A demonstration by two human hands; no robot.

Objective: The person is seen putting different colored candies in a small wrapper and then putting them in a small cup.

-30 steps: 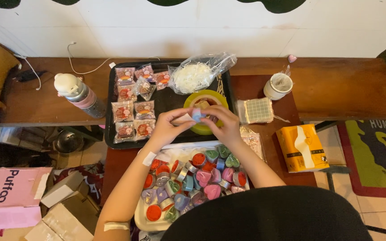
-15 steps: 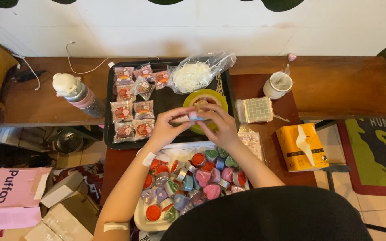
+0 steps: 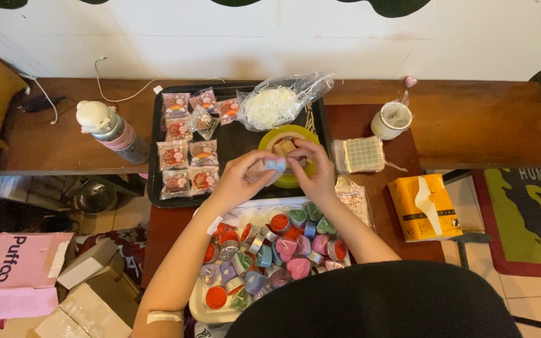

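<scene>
My left hand (image 3: 240,177) and my right hand (image 3: 312,168) meet over the front edge of a black tray (image 3: 236,141). Between their fingertips they hold a small light-blue heart-shaped piece (image 3: 275,165). Just behind the hands sits a yellow-green bowl (image 3: 276,137) with pale lumps in it. Below the hands, a white tray (image 3: 203,310) holds several coloured heart-shaped pieces (image 3: 286,247) in red, pink, green and purple. Several small sealed packets (image 3: 188,153) lie in rows on the black tray's left side.
A clear bag of white shreds (image 3: 278,103) lies at the tray's back. A bottle (image 3: 110,128) stands left, a white cup (image 3: 392,119) and a stack of gridded squares (image 3: 363,154) right, then a yellow tissue pack (image 3: 424,206). Cardboard boxes (image 3: 89,300) sit on the floor.
Both hands have stayed together over the bowl, shifting slightly while turning the small blue piece between the fingers. Nothing else on the table moved.
</scene>
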